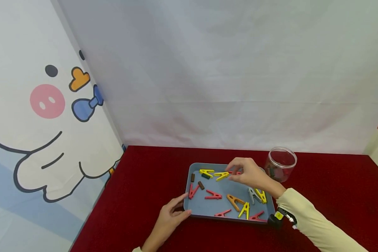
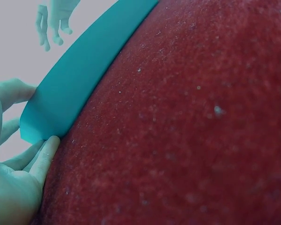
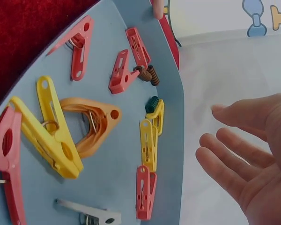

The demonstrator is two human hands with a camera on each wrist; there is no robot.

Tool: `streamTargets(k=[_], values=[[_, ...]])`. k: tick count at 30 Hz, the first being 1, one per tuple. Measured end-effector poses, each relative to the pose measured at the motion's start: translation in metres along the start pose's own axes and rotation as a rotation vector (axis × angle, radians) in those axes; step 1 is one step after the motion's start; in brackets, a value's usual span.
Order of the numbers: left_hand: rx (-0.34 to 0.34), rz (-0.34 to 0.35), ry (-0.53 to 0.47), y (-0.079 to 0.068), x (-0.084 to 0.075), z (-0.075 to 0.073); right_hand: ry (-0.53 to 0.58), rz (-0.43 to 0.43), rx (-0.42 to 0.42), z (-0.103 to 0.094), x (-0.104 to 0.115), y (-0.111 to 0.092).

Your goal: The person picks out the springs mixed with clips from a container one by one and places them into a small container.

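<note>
My left hand (image 1: pixel 168 218) holds the near left corner of a blue-grey tray (image 1: pixel 201 208); in the left wrist view its fingers touch the tray's wall and lower edge. Over the tray's far side hovers my right hand (image 1: pixel 247 172), its thumb and fingers apart with nothing between them in the right wrist view. A red clothespin (image 3: pixel 143 192) and a yellow clothespin (image 3: pixel 149 145) lie by the far wall, nearest that hand. Several red and yellow clothespins, an orange clip (image 3: pixel 91 124) and a grey clothespin (image 1: pixel 254 195) are spread about the tray.
Brown coil springs (image 1: pixel 201 185) and a dark green spring (image 1: pixel 205 176) lie in the tray's left part. Behind the right forearm stands a clear round jar (image 1: pixel 281 162) with small dark things inside. A red cloth (image 1: pixel 157 171) covers the table; a white curtain (image 1: pixel 223 87) hangs behind.
</note>
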State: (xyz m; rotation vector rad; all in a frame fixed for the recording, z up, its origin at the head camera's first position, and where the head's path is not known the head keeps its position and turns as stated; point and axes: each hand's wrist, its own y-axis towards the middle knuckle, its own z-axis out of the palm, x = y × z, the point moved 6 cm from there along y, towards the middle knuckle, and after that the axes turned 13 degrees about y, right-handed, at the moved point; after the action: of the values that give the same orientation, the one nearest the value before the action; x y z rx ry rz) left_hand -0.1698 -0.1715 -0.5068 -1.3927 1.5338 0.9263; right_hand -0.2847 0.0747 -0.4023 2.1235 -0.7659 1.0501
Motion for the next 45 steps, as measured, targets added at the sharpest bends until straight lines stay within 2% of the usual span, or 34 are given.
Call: streamTargets(k=[9,20,32,45], values=[[-0.001,-0.02,0.009,-0.001,0.0,0.001,0.001,0.032,0.035,0.016,-0.005,0.008],[0.001,-0.018,0.013,-0.001,-0.001,0.001,0.067,0.047,0.11,0.036,-0.012,0.017],[0.003,-0.032,-0.005,-0.002,-0.001,0.001,0.068,0.03,0.163,0.062,-0.019,0.031],[-0.001,-0.004,0.014,-0.001,-0.003,0.001,0.017,0.035,0.187,0.088,-0.018,0.043]])
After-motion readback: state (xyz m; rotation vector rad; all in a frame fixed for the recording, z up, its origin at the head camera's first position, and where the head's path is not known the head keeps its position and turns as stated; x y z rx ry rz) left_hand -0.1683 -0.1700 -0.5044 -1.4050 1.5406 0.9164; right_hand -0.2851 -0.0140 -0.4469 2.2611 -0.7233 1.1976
